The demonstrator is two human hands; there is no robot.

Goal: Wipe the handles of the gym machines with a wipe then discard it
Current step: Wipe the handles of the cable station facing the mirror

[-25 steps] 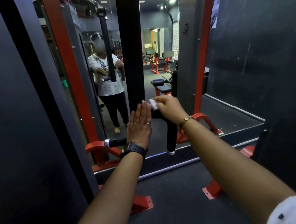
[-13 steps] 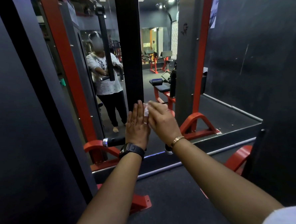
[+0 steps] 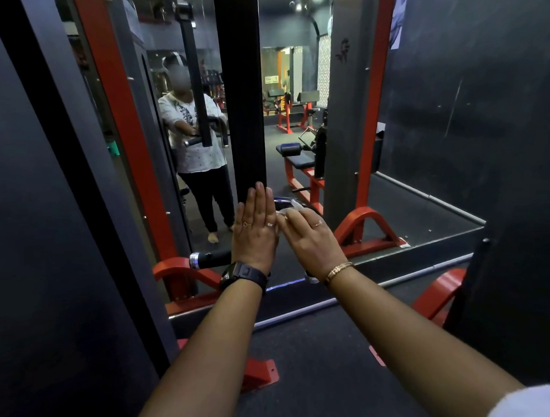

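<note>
A black hanging bar (image 3: pixel 245 91) comes down the middle of the view and ends in a horizontal handle; its left grip (image 3: pixel 210 259) with a silver end cap sticks out past my left wrist. My left hand (image 3: pixel 256 230) lies flat with straight fingers against the bar just above the handle. My right hand (image 3: pixel 311 238) holds a white wipe (image 3: pixel 287 211) bunched in its fingers and presses it on the handle right beside the left hand. The handle's right part is mostly hidden behind my right hand.
A wall mirror (image 3: pixel 292 94) straight ahead shows a person at the machine and benches behind. Red uprights (image 3: pixel 117 121) frame the mirror, with red feet (image 3: pixel 370 231) on the dark floor. Dark panels (image 3: pixel 26 223) stand close on the left and right.
My right hand with the wipe has slid left along the handle, from the right grip to right beside my left hand. The left hand has stayed flat on the bar.
</note>
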